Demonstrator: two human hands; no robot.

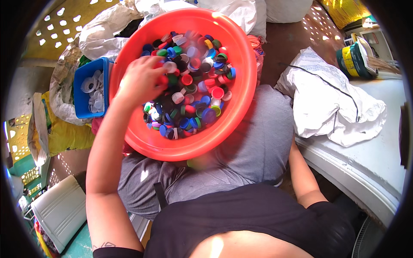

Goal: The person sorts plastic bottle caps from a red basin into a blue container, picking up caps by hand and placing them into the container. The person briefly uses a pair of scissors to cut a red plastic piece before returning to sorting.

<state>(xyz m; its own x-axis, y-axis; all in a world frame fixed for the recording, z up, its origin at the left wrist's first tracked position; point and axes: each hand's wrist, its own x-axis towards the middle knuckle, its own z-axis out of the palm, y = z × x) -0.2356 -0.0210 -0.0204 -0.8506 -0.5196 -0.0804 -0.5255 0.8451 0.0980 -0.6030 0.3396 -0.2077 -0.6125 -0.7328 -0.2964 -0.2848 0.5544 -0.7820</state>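
A large red plastic basin point(190, 154) rests tilted at my lap and holds many plastic bottle caps point(208, 115) in blue, red, green, black and white. My left hand point(140, 77) reaches over its left side, fingers curled down among the caps. Red caps and a whitish cap lie at the fingertips, but blur hides whether any are gripped. My right forearm runs down beside my right leg, and the hand is out of view. Left of the basin stands a blue plastic container point(77, 106) with white and clear plastic pieces point(96, 93) inside.
White sacks point(106, 35) crowd behind the basin. To the right, a white sack point(322, 106) with a black cord lies on a pale ledge point(377, 161). Beyond it is a dark green and yellow bucket point(350, 61). A yellow sack point(71, 132) sits at the left.
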